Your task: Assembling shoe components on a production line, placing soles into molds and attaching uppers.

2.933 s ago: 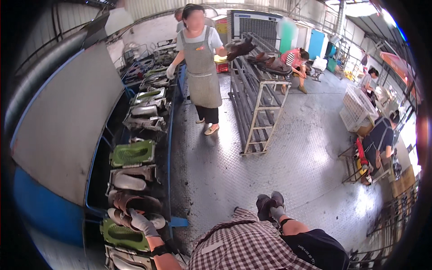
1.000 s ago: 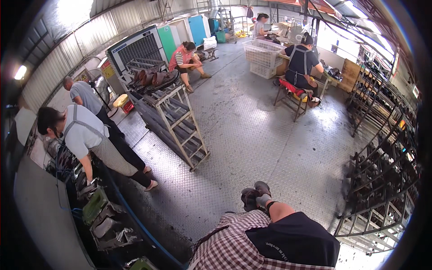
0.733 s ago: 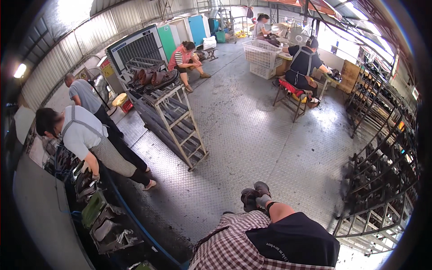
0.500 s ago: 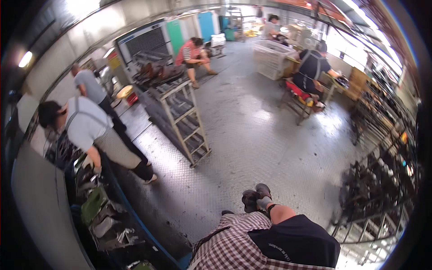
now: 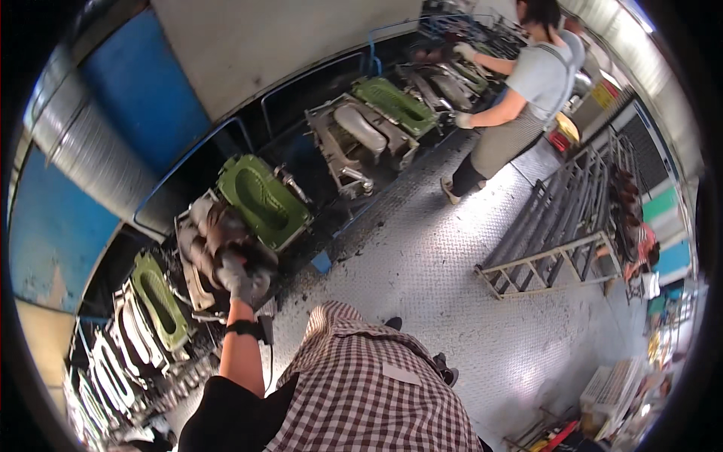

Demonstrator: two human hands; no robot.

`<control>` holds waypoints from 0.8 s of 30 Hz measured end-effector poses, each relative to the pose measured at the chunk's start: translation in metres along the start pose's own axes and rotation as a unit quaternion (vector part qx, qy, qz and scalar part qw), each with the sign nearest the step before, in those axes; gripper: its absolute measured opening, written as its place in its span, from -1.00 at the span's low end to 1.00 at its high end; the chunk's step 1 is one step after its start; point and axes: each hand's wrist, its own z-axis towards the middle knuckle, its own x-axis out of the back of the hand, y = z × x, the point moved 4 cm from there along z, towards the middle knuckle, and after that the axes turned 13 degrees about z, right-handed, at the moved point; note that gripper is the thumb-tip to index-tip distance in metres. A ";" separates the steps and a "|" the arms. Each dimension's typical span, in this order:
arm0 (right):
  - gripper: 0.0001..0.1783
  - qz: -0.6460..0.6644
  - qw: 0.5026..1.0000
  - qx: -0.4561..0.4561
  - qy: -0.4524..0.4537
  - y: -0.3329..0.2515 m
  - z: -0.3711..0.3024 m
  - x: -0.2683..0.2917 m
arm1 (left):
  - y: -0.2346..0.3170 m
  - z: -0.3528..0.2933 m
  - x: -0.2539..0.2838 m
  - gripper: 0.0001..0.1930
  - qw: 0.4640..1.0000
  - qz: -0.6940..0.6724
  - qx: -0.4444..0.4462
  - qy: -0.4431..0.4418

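Observation:
My left hand [image 5: 235,280], in a grey glove with a black band at the wrist, reaches to a dark brown leather shoe [image 5: 216,232]. Its fingers appear closed round the lower part of the shoe, though blur hides their tips. The shoe rests among other brown pieces on an opened metal sole mould [image 5: 192,290]. Right beside it lies the mould's green half [image 5: 265,203], with a sole-shaped hollow. My right hand is out of view.
More moulds [image 5: 354,135] line the curved machine. A co-worker [image 5: 527,83] in gloves handles moulds farther along. A metal rack [image 5: 557,233] stands on the patterned floor at right. A silver duct [image 5: 102,135] and blue rails [image 5: 188,169] run behind the moulds.
My view has swung left from the open workshop to the row of moulds. My left hand has come into view at the brown shoe. The co-worker now appears at upper right.

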 end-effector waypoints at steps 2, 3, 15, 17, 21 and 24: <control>-0.52 -0.004 1.000 0.012 -0.016 0.002 0.026 -0.002 | 0.031 -0.026 -0.025 -0.51 1.000 -0.012 -0.002 -0.008; -0.52 -0.009 1.000 0.017 -0.023 0.004 0.037 -0.003 | 0.046 -0.037 -0.037 -0.48 1.000 -0.010 -0.002 -0.017; -0.45 0.028 0.997 -0.012 -0.071 -0.001 0.098 -0.008 | 0.087 -0.102 -0.131 -0.39 0.935 0.301 -0.178 0.065; -0.43 0.099 0.992 -0.026 -0.072 -0.033 0.088 -0.031 | 0.047 -0.058 -0.122 -0.39 0.915 0.397 -0.075 -0.003; -0.39 0.122 0.987 -0.101 -0.020 -0.053 0.082 -0.028 | 0.066 -0.087 -0.115 -0.38 0.891 0.432 -0.123 0.064; -0.38 0.163 0.982 -0.093 -0.018 -0.031 0.114 -0.011 | 0.075 -0.093 -0.105 -0.36 0.891 0.441 -0.092 0.051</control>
